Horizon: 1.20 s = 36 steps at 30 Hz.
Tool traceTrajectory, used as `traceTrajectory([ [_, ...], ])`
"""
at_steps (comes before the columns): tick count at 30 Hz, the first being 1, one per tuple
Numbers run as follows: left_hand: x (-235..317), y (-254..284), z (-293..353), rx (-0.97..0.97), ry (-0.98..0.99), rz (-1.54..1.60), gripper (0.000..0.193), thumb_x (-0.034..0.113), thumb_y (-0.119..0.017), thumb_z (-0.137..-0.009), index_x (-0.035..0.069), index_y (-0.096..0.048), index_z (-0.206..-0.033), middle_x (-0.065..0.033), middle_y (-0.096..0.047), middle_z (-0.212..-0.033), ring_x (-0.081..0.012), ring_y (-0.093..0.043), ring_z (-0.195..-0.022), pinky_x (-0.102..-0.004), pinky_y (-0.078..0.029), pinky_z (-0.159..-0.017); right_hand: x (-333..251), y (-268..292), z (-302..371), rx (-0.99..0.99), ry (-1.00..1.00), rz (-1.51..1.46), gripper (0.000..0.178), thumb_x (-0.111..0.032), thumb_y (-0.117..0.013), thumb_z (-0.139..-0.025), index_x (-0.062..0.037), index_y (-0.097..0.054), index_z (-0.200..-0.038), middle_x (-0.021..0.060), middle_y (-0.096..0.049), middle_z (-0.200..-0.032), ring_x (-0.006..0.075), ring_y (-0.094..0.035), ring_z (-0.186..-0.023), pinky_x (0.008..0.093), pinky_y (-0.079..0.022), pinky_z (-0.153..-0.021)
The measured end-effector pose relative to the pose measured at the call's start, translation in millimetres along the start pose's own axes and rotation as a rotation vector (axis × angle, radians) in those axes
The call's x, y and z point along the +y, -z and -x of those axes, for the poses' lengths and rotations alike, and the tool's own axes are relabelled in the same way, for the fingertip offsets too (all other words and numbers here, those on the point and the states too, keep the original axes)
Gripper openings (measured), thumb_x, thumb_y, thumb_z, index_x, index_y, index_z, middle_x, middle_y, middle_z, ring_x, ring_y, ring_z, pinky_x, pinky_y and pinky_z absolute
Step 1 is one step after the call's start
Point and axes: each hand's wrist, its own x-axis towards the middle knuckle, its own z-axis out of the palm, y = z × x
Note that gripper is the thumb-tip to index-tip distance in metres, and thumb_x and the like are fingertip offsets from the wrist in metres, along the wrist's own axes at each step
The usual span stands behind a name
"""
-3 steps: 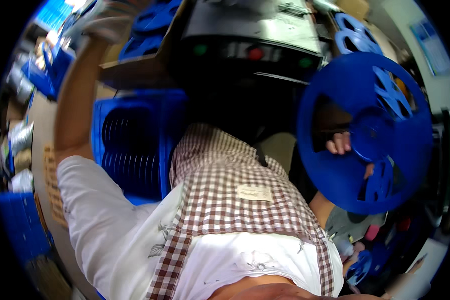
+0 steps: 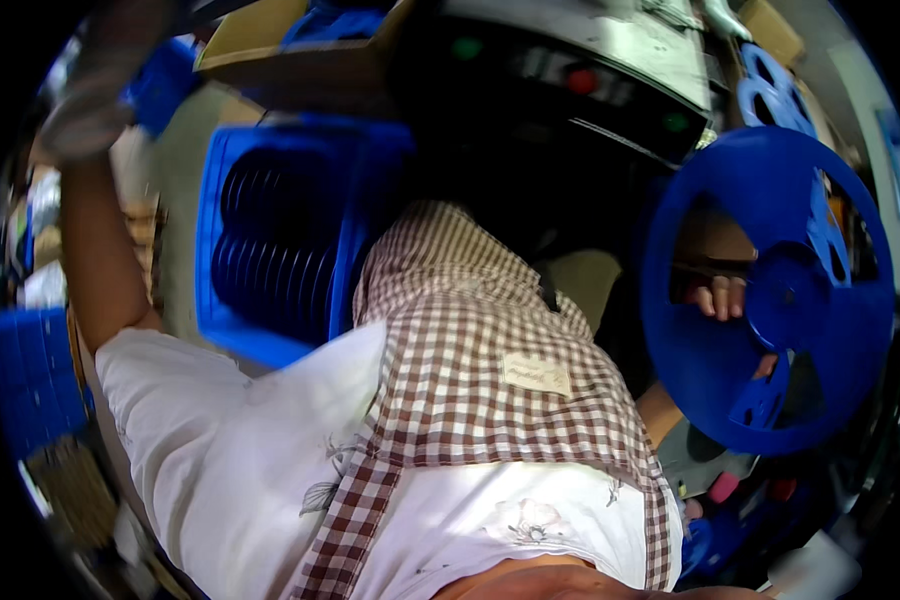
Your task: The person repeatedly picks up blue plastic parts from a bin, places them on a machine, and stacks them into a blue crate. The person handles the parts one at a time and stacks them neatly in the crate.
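Note:
My left hand (image 2: 95,105) is raised at the far upper left on an outstretched arm. It is smeared by motion and seems to wear a pale covering; its fingers do not show clearly. On the right, my right hand (image 2: 718,297) grips a large blue reel (image 2: 710,370) from behind. Its fingertips come through a cut-out beside the hub, and the thumb shows through a lower opening. The reel stands nearly upright, its round face turned toward me. Below my left arm's reach, a blue bin (image 2: 210,290) holds several dark, thin-edged discs standing in rows.
A cardboard box (image 2: 235,45) with blue pieces sits above the bin. Ahead stands a black machine (image 2: 530,65) with a red button and green ones. Light blue reels (image 2: 770,90) rest at the upper right. Stacked blue crates (image 2: 35,380) are at the left edge.
My left hand has swung outward to the left, away from the cardboard box. The view has turned a little, and the blue reel in my right hand appears slightly farther right and lower.

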Motion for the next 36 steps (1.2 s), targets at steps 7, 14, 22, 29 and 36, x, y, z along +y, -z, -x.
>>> traceTrajectory([
  [7,-69,38,192,-0.054,-0.078,-1.383,0.021,0.007,-0.058,-0.081,0.004,-0.064,-0.102,-0.0097,-0.062,-0.084,-0.0237,-0.063,-0.074,-0.0368,-0.054,-0.074,33,1,-59,-0.128,-0.202,-0.064,0.079,-0.046,-0.079,-0.071,-0.0123,-0.043,-0.133,0.0065,-0.047,-0.089,0.0167,-0.047,-0.085,0.0299,-0.039,-0.074],
  [14,-96,26,267,-0.224,-0.441,-1.321,0.029,0.009,-0.067,-0.068,0.008,-0.066,-0.097,-0.0006,-0.055,-0.068,-0.0176,-0.058,-0.065,-0.0421,-0.053,-0.083,75,-48,-128,-0.335,-0.451,-0.107,0.075,-0.054,-0.068,-0.078,-0.0126,-0.042,-0.135,0.0073,-0.048,-0.088,0.0161,-0.048,-0.079,0.0284,-0.041,-0.067],
  [22,-119,8,251,-0.328,-0.506,-1.250,0.031,0.010,-0.066,-0.067,0.015,-0.064,-0.098,0.0025,-0.051,-0.066,-0.0135,-0.057,-0.063,-0.0391,-0.051,-0.090,187,-96,-163,-0.380,-0.732,-0.259,0.068,-0.055,-0.051,-0.088,-0.0091,-0.040,-0.136,0.0048,-0.047,-0.088,0.0157,-0.044,-0.078,0.0306,-0.040,-0.068],
  [29,-116,-7,240,-0.353,-0.607,-1.201,0.026,0.011,-0.070,-0.066,0.010,-0.065,-0.092,0.0020,-0.050,-0.061,-0.0135,-0.055,-0.058,-0.0393,-0.053,-0.084,215,-127,-180,-0.343,-0.853,-0.176,0.064,-0.056,-0.044,-0.091,-0.0166,-0.035,-0.141,0.0075,-0.047,-0.089,0.0158,-0.043,-0.075,0.0298,-0.040,-0.064],
  [36,-117,-6,235,-0.365,-0.559,-1.200,0.027,0.008,-0.067,-0.067,0.013,-0.065,-0.094,0.0032,-0.047,-0.060,-0.0126,-0.053,-0.058,-0.0380,-0.053,-0.086,217,-85,-187,-0.579,-0.936,-0.682,0.079,-0.065,-0.037,-0.089,-0.0005,-0.039,-0.134,0.0073,-0.046,-0.094,0.0152,-0.044,-0.082,0.0292,-0.039,-0.077],
])
